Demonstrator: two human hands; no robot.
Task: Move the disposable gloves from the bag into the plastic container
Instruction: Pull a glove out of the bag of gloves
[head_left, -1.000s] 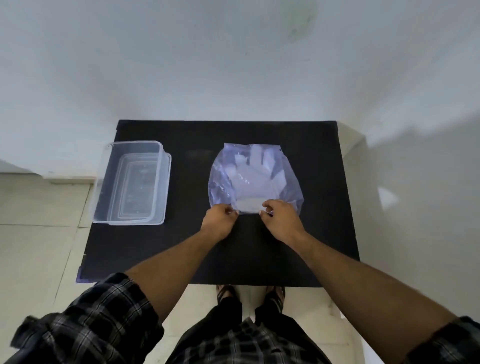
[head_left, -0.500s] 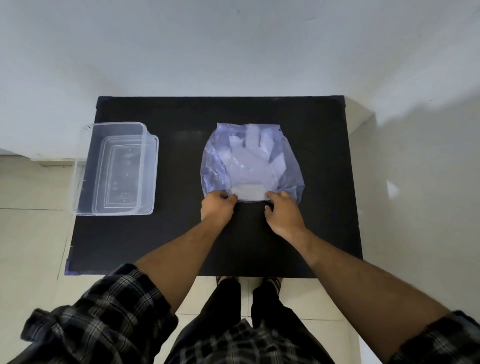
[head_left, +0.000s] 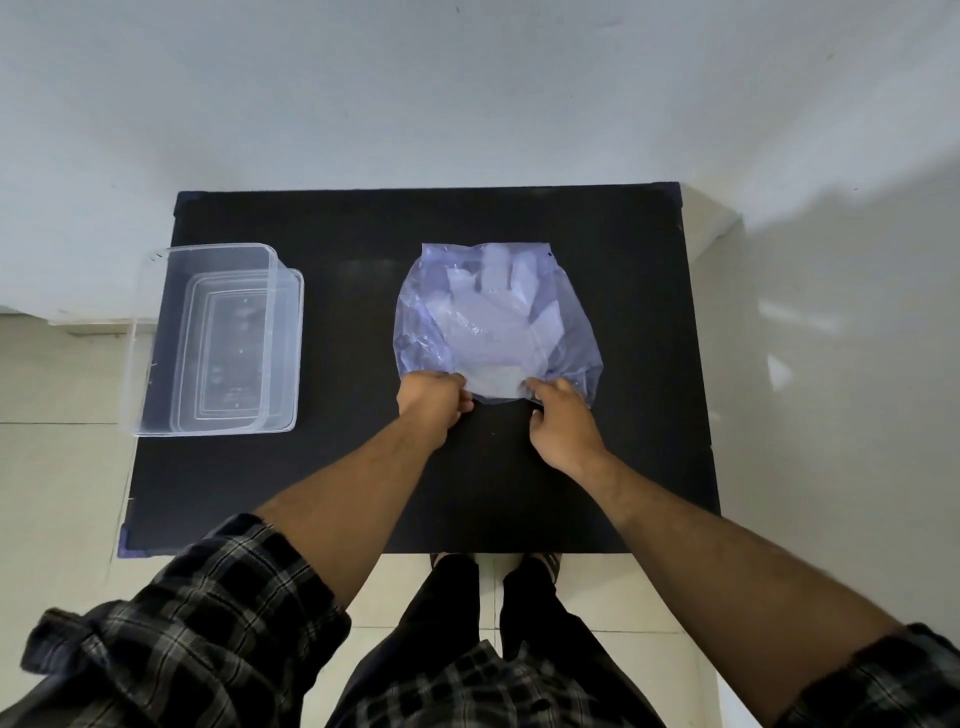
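Note:
A translucent bluish plastic bag lies flat in the middle of the black table. Pale disposable gloves show through it, fingers pointing away from me. My left hand pinches the bag's near edge at its left corner. My right hand grips the same edge at the right side. An empty clear plastic container stands at the table's left edge, apart from both hands.
A white wall rises behind the table and along the right side. Pale floor tiles lie to the left and below. The container overhangs the table's left edge slightly. My legs and feet are under the near edge.
Both hands stay at the bag's near edge, a little further apart than a second ago. The view has shifted, showing the table lower and more centred.

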